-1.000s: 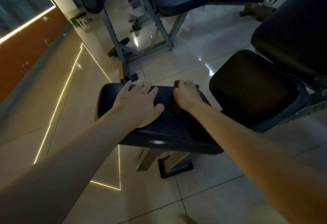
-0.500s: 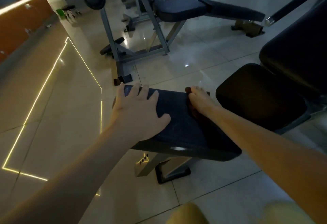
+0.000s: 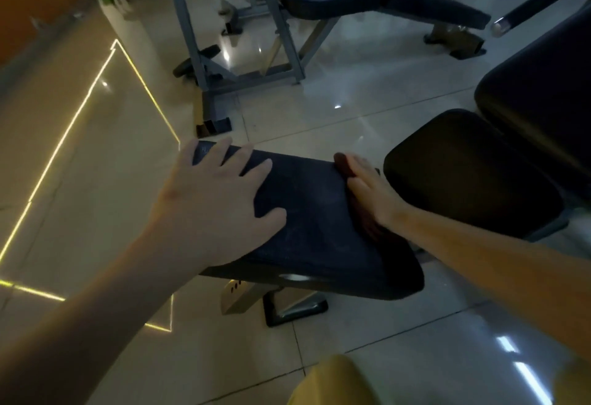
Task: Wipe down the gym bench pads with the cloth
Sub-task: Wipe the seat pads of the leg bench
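Dark-red cloth [image 3: 341,163] lies along the pad's [image 3: 307,212] 3 o'clock edge, long axis 12-to-5, pressed under the flat right hand [image 3: 367,190]. The left hand [image 3: 208,206] is splayed flat at 9 o'clock. The next sweep likely runs toward 9, and the right hand is nearer.

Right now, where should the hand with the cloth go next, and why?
Probably slide the right hand and cloth leftward across the pad: the cloth sits only on its right edge, while the left hand rests flat on the other side.

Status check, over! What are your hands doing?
Left hand flat on pad. Right hand pressing cloth at pad's right edge. Nothing in the way.
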Demonstrator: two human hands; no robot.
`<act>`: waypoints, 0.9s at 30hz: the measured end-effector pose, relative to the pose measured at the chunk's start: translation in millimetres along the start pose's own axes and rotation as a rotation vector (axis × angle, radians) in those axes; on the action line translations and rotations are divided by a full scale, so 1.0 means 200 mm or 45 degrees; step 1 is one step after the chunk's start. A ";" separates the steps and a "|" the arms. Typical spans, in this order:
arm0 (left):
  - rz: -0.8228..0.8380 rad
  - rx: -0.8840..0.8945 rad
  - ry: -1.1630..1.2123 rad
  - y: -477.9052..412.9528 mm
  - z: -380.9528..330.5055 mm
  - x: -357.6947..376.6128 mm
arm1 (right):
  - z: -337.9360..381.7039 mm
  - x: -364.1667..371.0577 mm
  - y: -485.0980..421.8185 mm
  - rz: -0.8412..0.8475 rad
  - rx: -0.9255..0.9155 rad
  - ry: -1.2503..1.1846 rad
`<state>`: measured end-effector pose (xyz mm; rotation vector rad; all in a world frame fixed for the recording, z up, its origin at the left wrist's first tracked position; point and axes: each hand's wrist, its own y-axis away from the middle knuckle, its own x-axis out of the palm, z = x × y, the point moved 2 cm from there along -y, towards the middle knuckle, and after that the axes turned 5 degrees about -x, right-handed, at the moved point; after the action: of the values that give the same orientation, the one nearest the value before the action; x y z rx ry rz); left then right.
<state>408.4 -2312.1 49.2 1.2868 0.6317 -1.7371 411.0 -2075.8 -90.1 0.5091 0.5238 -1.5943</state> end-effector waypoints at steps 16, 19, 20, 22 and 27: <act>-0.028 -0.275 -0.022 0.07 -0.12 -0.01 | 0.00 0.09 0.46 0.157 -1.006 0.157; -0.030 -0.294 -0.022 0.06 -0.11 -0.01 | 0.02 0.09 0.34 0.030 -0.602 0.100; -0.036 -0.298 -0.020 0.06 -0.11 -0.01 | 0.02 0.08 0.30 -0.010 -0.467 0.083; -0.045 -0.298 -0.025 0.06 -0.11 -0.01 | 0.03 0.06 0.24 -0.081 -0.248 0.060; -0.040 -0.332 -0.038 0.07 -0.13 -0.02 | 0.14 0.01 0.11 0.114 0.025 0.049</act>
<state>432.8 -2297.5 44.7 1.0726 0.8353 -1.6344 431.4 -2095.2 -70.0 0.5716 0.5080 -1.5081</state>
